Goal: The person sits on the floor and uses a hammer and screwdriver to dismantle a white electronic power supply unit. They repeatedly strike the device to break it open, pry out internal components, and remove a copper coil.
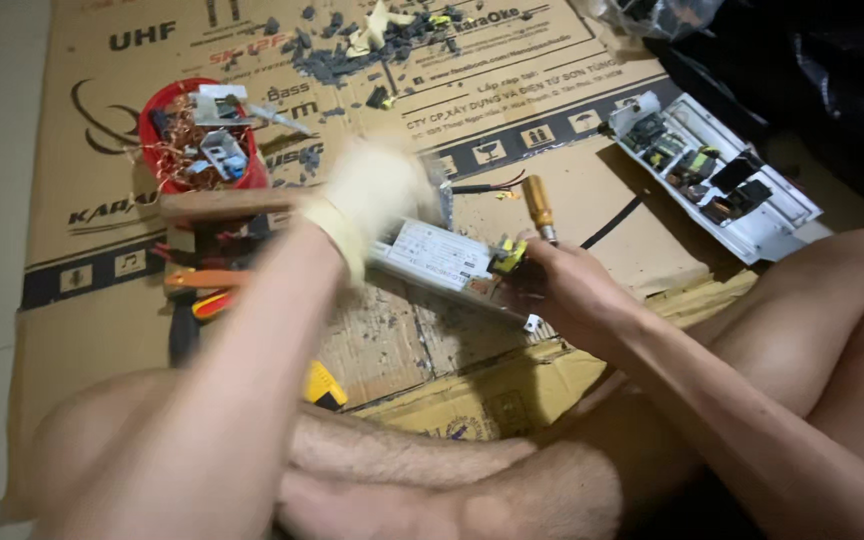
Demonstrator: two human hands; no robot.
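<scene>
Your right hand (562, 285) grips the near end of the white driver box (442, 258) beside the wooden-handled screwdriver (539, 207), its long axis running leftward to your blurred, gloved left hand (372, 195), whose finger closure cannot be determined.

Bowl (157, 160) left of metal box (442, 262) on cardboard (82, 300)
</scene>
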